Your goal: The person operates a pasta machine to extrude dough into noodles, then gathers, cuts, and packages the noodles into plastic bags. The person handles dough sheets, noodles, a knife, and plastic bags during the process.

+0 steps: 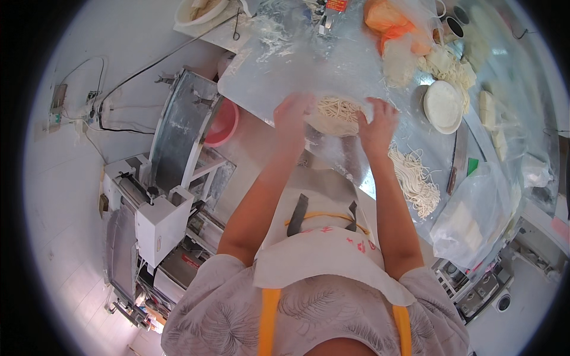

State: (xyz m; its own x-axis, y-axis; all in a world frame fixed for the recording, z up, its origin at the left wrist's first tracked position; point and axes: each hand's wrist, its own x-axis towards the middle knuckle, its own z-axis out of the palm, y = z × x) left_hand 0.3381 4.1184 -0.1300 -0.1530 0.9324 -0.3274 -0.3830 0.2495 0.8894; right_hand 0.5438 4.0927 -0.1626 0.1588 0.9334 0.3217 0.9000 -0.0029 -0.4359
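Pale fresh noodles [338, 109] lie inside a thin clear plastic bag [333, 127] in front of me, over the near edge of the metal worktable. My left hand [294, 114] is at the bag's left side with its fingers curled at the plastic; motion smears it somewhat. On the right side, my right hand [379, 126] pinches the bag's edge between thumb and fingers. A loose pile of noodles [414, 181] rests on the table beside my right forearm.
To the right are a round white dish [443, 107], a long knife [456, 160], a green piece [472, 167] and a large plastic bag [475, 216]. Orange bags [389, 24] sit at the back. Left of the table stand a pink basin [223, 123] and a white machine [160, 228].
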